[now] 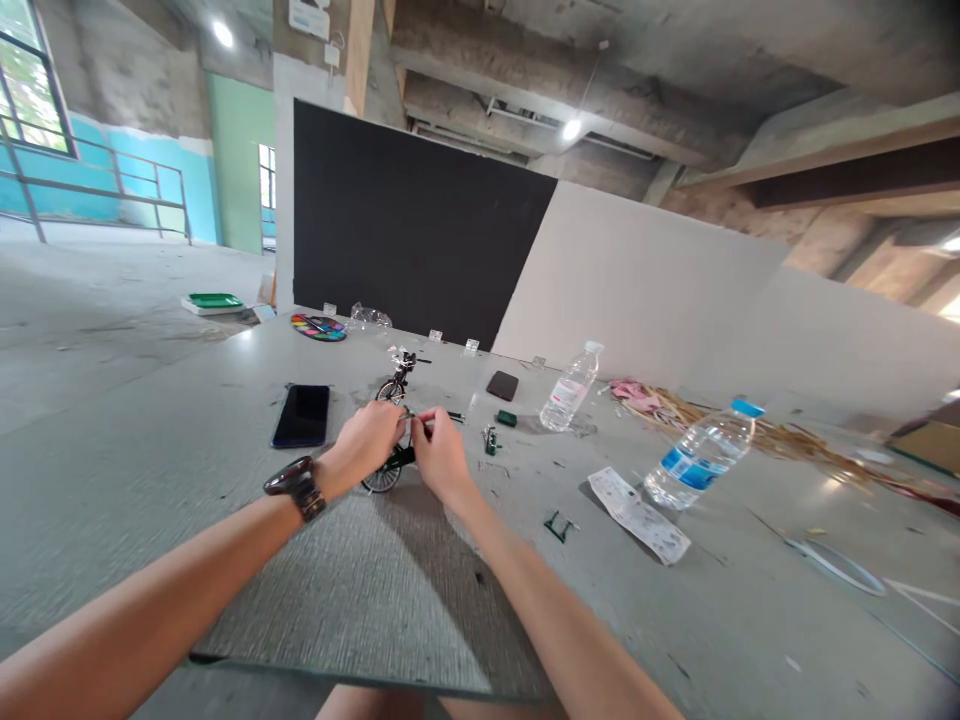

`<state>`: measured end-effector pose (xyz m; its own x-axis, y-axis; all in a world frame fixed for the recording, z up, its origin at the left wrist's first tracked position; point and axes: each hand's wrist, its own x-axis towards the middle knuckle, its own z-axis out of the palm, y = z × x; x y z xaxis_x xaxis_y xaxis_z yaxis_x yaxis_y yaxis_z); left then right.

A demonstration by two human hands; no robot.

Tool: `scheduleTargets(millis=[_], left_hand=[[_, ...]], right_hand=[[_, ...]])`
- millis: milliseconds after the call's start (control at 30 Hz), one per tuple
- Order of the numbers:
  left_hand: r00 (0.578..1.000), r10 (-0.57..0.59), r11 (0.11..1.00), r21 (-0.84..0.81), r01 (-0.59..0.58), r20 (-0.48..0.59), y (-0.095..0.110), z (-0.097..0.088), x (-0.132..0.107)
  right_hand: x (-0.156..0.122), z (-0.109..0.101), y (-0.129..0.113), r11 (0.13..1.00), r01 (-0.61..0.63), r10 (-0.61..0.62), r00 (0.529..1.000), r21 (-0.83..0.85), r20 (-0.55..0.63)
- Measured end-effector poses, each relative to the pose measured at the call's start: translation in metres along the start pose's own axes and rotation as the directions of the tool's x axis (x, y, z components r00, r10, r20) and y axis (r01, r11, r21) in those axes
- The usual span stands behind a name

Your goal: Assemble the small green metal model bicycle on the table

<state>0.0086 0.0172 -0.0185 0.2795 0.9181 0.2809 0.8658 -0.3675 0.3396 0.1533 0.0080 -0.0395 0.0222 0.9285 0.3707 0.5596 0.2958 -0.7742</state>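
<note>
A small black model bicycle (403, 456) is on the table in front of me, with its handlebars and one spoked wheel on the far side and the other wheel near me. My left hand (373, 428), below a wrist with a dark watch (297, 484), closes its fingers on the middle of the bicycle. From the right, my right hand (441, 447) pinches at the same spot, fingertips close to the left ones. What lies between the right fingertips is too small to make out. A thin dark rod (456, 416) sticks out beyond the right hand.
A phone (301, 416) lies left of the bicycle. To the right are small green parts (491, 440), a green block (506, 418), a dark flat case (502, 385), a printed sheet (637, 515) and two water bottles (701, 455). A colour palette (319, 327) sits at the back left.
</note>
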Motion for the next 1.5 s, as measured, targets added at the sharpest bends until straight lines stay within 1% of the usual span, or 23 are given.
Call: scheduleTargets(millis=[67,100,167,200,333,367,467,533,600,667,733,767,867,933,967,1033,1100,1167,1200,1333,1433,1500], left_hand=[[0.996,0.023,0.999,-0.043,-0.026,-0.089,-0.002,-0.001,0.003],[0.992,0.032,0.997,-0.062,-0.040,-0.126,-0.003,-0.002,0.004],[0.982,0.043,0.994,-0.093,-0.061,-0.184,-0.005,-0.005,0.005],[0.978,0.048,0.991,-0.111,-0.071,-0.203,-0.006,-0.005,0.005],[0.969,0.037,0.973,-0.214,-0.091,-0.245,-0.007,-0.002,0.005],[0.969,0.030,0.967,-0.239,-0.091,-0.246,-0.007,0.000,0.005],[0.971,0.015,0.948,-0.305,-0.089,-0.238,-0.003,-0.001,0.003],[0.977,0.001,0.927,-0.365,-0.081,-0.213,0.000,-0.003,0.002],[0.987,-0.021,0.889,-0.454,-0.053,-0.156,0.001,-0.005,0.001],[0.996,-0.030,0.832,-0.554,-0.024,-0.088,0.000,-0.004,0.003],[0.998,-0.007,0.781,-0.623,-0.031,-0.059,-0.006,-0.002,0.006],[0.997,0.004,0.766,-0.641,-0.051,-0.075,-0.009,0.000,0.009],[0.980,0.091,0.753,-0.631,-0.186,-0.180,-0.020,0.008,0.015],[0.976,0.125,0.703,-0.678,-0.215,-0.181,-0.024,0.013,0.017],[0.979,0.129,0.672,-0.711,-0.205,-0.161,-0.025,0.015,0.017],[0.988,0.127,0.618,-0.772,-0.148,-0.088,-0.026,0.018,0.016],[0.993,0.116,0.592,-0.802,-0.084,-0.018,-0.026,0.019,0.014],[0.993,0.118,0.589,-0.806,-0.051,0.023,-0.026,0.019,0.012],[0.992,0.121,0.592,-0.804,-0.051,0.026,-0.026,0.019,0.012],[0.991,0.129,0.611,-0.785,-0.102,-0.029,-0.029,0.023,0.013],[0.989,0.132,0.642,-0.756,-0.131,-0.059,-0.030,0.024,0.012],[0.988,0.138,0.665,-0.732,-0.144,-0.069,-0.029,0.022,0.011]], right_hand=[[-0.002,-0.009,0.002,0.999,0.033,-0.033,0.999,-0.006,-0.007],[-0.002,-0.014,0.003,0.999,0.038,-0.038,0.999,-0.006,-0.034],[0.002,-0.023,0.006,0.998,0.048,-0.050,0.995,-0.030,-0.082],[0.004,-0.027,0.009,0.996,0.061,-0.066,0.995,-0.062,-0.080],[0.012,-0.036,0.016,0.961,0.170,-0.156,0.985,-0.220,0.079],[0.012,-0.036,0.018,0.953,0.180,-0.161,0.983,-0.242,0.093],[0.009,-0.031,0.019,0.946,0.153,-0.140,0.988,-0.285,0.068],[0.006,-0.027,0.020,0.940,0.156,-0.145,0.988,-0.303,0.059],[0.005,-0.023,0.022,0.940,0.168,-0.157,0.986,-0.296,0.063],[0.005,-0.020,0.025,0.953,0.157,-0.146,0.987,-0.259,0.062],[0.005,-0.019,0.027,0.968,0.149,-0.139,0.988,-0.201,0.060],[0.005,-0.019,0.028,0.973,0.154,-0.146,0.988,-0.172,0.060],[0.005,-0.019,0.026,0.975,0.204,-0.196,0.977,-0.088,0.089],[0.005,-0.018,0.024,0.974,0.221,-0.214,0.969,-0.049,0.122],[0.004,-0.017,0.023,0.974,0.223,-0.216,0.966,-0.036,0.141],[0.003,-0.016,0.023,0.975,0.223,-0.217,0.961,-0.019,0.174],[0.003,-0.015,0.026,0.976,0.219,-0.213,0.955,-0.006,0.207],[0.003,-0.015,0.029,0.980,0.198,-0.194,0.953,0.004,0.231],[0.003,-0.015,0.030,0.983,0.185,-0.182,0.954,0.011,0.239],[0.001,-0.013,0.033,0.985,0.171,-0.174,0.955,0.033,0.240],[-0.003,-0.015,0.031,0.995,0.086,-0.095,0.968,0.049,0.230],[-0.005,-0.021,0.030,0.998,0.027,-0.039,0.971,0.054,0.236]])
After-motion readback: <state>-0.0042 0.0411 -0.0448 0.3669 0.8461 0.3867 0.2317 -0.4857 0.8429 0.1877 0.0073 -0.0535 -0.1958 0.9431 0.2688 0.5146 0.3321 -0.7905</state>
